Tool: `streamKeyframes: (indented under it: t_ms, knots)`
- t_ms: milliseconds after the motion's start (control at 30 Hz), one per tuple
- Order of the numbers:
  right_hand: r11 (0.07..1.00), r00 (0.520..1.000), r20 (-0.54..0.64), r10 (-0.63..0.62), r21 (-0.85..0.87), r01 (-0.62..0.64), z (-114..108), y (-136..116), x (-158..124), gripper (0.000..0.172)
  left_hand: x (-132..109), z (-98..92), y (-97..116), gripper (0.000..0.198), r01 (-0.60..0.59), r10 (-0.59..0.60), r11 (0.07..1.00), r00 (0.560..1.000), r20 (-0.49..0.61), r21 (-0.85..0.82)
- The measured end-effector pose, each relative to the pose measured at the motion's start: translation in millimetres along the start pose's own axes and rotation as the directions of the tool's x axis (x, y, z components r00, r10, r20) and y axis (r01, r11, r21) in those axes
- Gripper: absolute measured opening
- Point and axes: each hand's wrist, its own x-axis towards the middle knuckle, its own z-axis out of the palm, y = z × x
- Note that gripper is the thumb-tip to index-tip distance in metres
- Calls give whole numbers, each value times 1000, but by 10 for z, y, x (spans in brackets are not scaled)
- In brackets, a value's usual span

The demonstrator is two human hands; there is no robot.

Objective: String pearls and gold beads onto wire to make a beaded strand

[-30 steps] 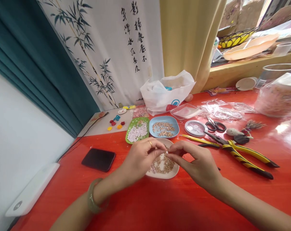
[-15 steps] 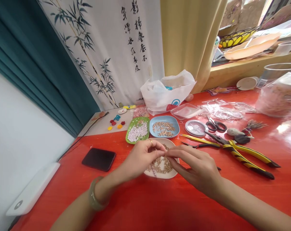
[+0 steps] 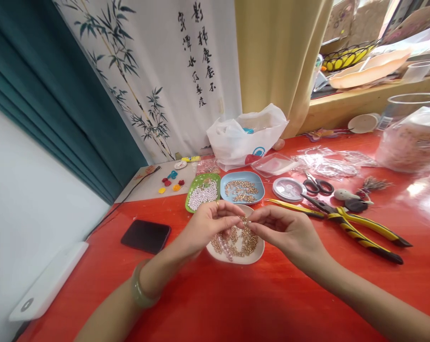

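Both hands meet over a cream dish (image 3: 218, 258) of small gold beads (image 3: 250, 242). My left hand (image 3: 213, 223) is closed in a pinch on a string of pale pink beads (image 3: 229, 251), which hangs below its fingers over the dish. My right hand (image 3: 289, 230) pinches something tiny at the left fingertips; it looks like a gold bead, though the fingers partly cover it. Behind the dish are a green tray (image 3: 188, 202) of white pearl beads (image 3: 203, 194) and a blue tray (image 3: 232, 200) of gold beads.
A black phone (image 3: 146, 236) lies left of the hands. To the right are large yellow-black pliers (image 3: 343, 218), scissors (image 3: 318, 185) and a clear round spool (image 3: 289, 189). A white plastic bag (image 3: 236, 142) stands behind the trays, near clear packets (image 3: 336, 164).
My right hand has drawn back slightly and its fingers have curled more. My left hand has shifted slightly left and up, and more of the pink bead string shows below it.
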Motion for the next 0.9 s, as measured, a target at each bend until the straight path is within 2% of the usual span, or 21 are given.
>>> streamKeyframes:
  t_ms: [100, 200, 433, 900]
  knots:
    - [990, 996, 29, 86, 111, -89, 17, 4, 4, 8, -6, 12, 17, 13, 5, -5, 1000, 1000, 6, -14]
    - [981, 991, 49, 121, 150, -127, 22, 7, 9, 8, -11, 22, 30, 13, 12, -12, 1000, 1000, 23, -8]
    - [976, 987, 77, 143, 154, -153, 14, 27, 5, 6, -13, 14, 25, 15, 3, -3, 1000, 999, 54, 1]
    - [951, 968, 111, 223, 192, -241, -7, 25, 20, 11, -12, 25, 42, 13, -12, 12, 1000, 999, 44, 1]
